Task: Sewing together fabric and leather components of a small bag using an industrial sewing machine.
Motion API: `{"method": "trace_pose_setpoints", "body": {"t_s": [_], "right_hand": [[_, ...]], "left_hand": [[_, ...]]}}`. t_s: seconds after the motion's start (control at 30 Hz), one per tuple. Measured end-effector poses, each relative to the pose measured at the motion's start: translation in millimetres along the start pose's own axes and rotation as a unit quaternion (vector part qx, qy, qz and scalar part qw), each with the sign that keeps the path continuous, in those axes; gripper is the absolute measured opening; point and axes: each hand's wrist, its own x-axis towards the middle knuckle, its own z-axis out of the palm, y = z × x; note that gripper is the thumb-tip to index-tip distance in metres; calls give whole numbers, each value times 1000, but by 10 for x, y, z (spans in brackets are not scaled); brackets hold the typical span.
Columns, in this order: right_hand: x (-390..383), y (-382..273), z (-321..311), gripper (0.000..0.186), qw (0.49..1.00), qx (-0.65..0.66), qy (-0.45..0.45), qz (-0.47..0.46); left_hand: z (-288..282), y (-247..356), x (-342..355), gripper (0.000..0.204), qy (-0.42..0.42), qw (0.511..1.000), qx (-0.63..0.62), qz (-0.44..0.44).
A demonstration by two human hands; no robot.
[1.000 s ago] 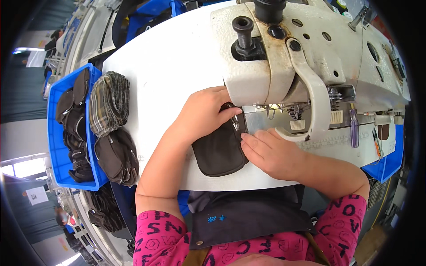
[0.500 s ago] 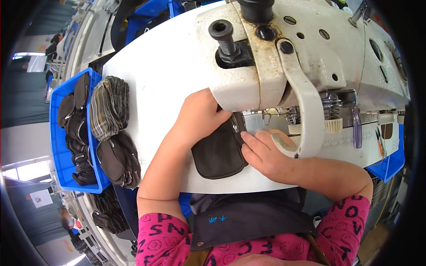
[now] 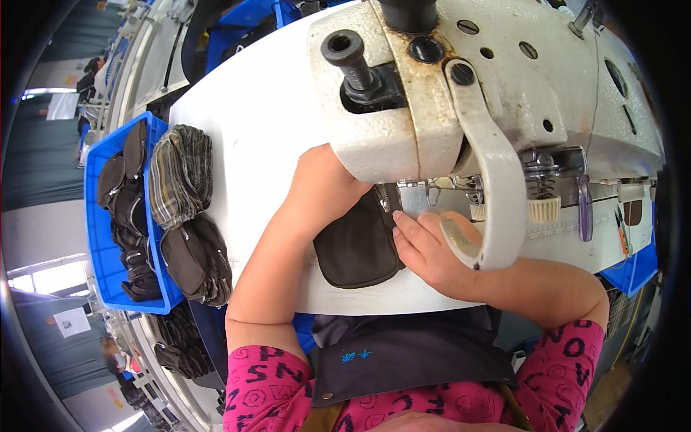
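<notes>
Here, two hands (image 3: 374, 216) on one dark pouch (image 3: 358, 248).

White paper sign (image 3: 70, 322) with a small dark printed square, lower left of the frame. Pale rectangular sheet (image 3: 63, 106) on the far surface, upper left edge.

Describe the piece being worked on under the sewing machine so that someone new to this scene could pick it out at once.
Start at the big off-white sewing machine on the white table. Just below its head, between the left hand and right hand, lies a dark brown pouch with a zipper. Unlike the stacked pouches at the blue bin, it lies alone.
</notes>
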Motion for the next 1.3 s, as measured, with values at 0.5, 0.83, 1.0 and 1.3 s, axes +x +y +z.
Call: {"method": "trace_pose_setpoints", "body": {"t_s": [0.5,0.83,1.0,1.3], "right_hand": [[-19,4,-56,37,999,23,-23,9],[-38,1,-47,40,999,30,-32,2],[-44,-21,-3,40,999,19,-26,-2],[-98,-20,-8,41,997,-13,-69,-11]], "left_hand": [[93,-86,-12,20,-14,989,145,32],[108,-40,-16,20,6,992,119,30],[183,-39,-55,19,80,977,178,82],[119,106,-26,15,45,983,163,76]]}}
